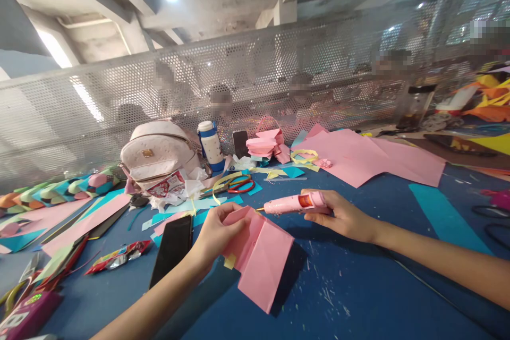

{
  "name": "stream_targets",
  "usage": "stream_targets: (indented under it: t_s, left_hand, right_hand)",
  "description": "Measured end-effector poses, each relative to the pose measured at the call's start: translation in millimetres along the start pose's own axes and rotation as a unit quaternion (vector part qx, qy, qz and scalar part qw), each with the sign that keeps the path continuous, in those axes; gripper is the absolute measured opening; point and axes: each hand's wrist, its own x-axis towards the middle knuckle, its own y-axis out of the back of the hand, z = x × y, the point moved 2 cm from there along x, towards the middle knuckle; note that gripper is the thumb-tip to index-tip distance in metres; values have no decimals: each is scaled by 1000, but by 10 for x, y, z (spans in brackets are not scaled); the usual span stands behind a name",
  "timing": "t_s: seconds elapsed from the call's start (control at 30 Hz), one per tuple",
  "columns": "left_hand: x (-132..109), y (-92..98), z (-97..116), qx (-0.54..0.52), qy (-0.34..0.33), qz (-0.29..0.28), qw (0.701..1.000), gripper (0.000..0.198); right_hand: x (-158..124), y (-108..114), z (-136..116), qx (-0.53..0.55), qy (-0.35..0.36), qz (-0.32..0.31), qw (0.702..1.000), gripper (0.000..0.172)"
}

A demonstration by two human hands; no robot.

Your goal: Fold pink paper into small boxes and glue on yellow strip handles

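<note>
My left hand [219, 231] pinches the upper left part of a folded pink paper piece [265, 263], held above the blue table [319, 287]. A small yellow paper bit [230, 261] sticks out at its left edge. My right hand [345, 215] is wrapped round a pink glue gun [290, 203], which points left. Its nozzle tip is at the paper's top edge, close to my left fingers; whether it touches cannot be made out.
A black phone [173, 247] lies left of my left hand. Beyond are red-handled scissors [241, 185], a backpack [159, 151], a bottle [211, 146] and pink sheets [358, 156]. A cord [422, 279] runs below my right forearm. A perforated metal screen [247, 79] stands behind.
</note>
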Motion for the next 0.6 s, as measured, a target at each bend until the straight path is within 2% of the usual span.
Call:
stream_targets:
  t_s: [0.6]
  left_hand:
    - [-22,-18,64,10,-4,10,1000,34]
  right_hand:
    - [-8,-9,-11,-39,30,-30,998,27]
